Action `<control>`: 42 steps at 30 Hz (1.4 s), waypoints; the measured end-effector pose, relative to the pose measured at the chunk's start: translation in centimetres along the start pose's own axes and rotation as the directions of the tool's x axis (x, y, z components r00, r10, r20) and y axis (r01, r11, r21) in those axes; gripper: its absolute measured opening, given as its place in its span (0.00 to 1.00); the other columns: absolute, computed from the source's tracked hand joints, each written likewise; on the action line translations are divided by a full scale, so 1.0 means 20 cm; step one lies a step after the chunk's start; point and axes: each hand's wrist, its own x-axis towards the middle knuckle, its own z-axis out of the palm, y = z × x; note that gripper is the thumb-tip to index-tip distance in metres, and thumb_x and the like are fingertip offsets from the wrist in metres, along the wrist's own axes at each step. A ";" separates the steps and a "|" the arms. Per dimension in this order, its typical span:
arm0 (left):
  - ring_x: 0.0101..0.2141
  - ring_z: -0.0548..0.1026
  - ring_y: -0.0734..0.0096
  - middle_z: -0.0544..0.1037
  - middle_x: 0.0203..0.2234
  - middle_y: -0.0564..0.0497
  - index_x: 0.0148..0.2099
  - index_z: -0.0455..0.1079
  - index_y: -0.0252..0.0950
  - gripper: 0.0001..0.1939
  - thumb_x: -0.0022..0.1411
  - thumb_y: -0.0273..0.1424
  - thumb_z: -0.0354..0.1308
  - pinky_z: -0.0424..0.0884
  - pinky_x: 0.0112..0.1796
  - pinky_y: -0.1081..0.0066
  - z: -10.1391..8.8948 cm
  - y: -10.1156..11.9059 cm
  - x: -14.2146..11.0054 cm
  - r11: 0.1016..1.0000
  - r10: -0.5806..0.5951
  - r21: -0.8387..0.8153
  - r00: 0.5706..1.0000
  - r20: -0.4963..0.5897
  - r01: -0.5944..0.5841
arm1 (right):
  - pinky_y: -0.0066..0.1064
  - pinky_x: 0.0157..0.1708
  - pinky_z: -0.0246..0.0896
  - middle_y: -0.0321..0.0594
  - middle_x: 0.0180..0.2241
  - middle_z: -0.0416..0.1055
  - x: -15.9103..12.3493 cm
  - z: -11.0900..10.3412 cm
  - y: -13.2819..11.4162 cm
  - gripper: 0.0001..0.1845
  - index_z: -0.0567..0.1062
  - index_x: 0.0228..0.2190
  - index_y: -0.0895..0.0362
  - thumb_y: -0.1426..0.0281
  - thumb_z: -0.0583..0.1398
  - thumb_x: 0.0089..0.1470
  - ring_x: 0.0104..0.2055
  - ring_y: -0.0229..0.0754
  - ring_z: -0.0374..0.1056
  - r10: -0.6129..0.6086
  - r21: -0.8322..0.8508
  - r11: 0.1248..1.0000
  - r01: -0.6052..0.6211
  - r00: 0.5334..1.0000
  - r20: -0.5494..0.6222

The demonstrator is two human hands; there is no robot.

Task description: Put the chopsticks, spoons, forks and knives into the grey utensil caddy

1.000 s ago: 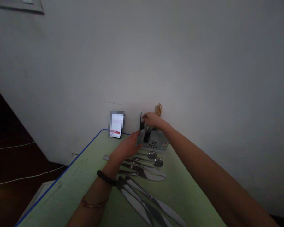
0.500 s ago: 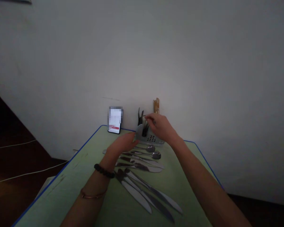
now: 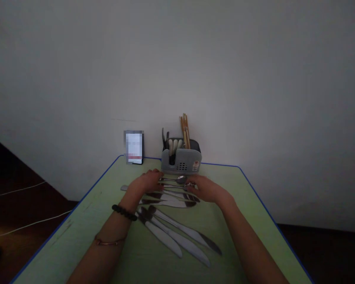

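1. Two spoons lie crosswise between your hands: your left hand (image 3: 148,181) is palm down at their handle ends, fingers bent and spread. You may be touching the handles, but I cannot tell whether you grip any.
2. Your right hand (image 3: 207,189) has its thumb and fingers around the bowl of the near spoon (image 3: 189,185), partly hiding it; whether they pinch it, I cannot tell.
3. Just beyond, the far spoon (image 3: 181,179) points its bowl toward your right, close to your right fingertips.
4. On your side of the spoons are crosswise knives (image 3: 177,204), roughly parallel, blades to your right. One pale handle end (image 3: 124,188) sticks out left of your left hand.
5. Nearer you, three angled knives (image 3: 165,240) lie slantwise, tips toward you and to your right.
6. Your left wrist wears a black bracelet (image 3: 124,213); a thin bangle (image 3: 110,241) sits farther up that arm.
7. Beyond your hands, a grey holder (image 3: 189,158) stands near the wall (image 3: 239,79). It holds dark utensils (image 3: 165,140) at the left, white handles (image 3: 175,146) beside them and upright chopsticks (image 3: 185,128) farther right.
8. Left of the holder, your phone (image 3: 134,148) stands upright on the green table (image 3: 221,177), which has a blue edge.
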 end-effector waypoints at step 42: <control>0.27 0.75 0.74 0.79 0.27 0.54 0.39 0.73 0.36 0.11 0.59 0.37 0.56 0.69 0.30 0.76 -0.35 0.24 -0.22 0.810 0.160 -0.433 0.860 -0.484 -0.395 | 0.26 0.31 0.55 0.38 0.30 0.71 -0.15 -0.25 -0.16 0.11 0.73 0.35 0.58 0.70 0.51 0.58 0.29 0.36 0.63 -0.109 0.141 0.981 0.135 0.979 -0.174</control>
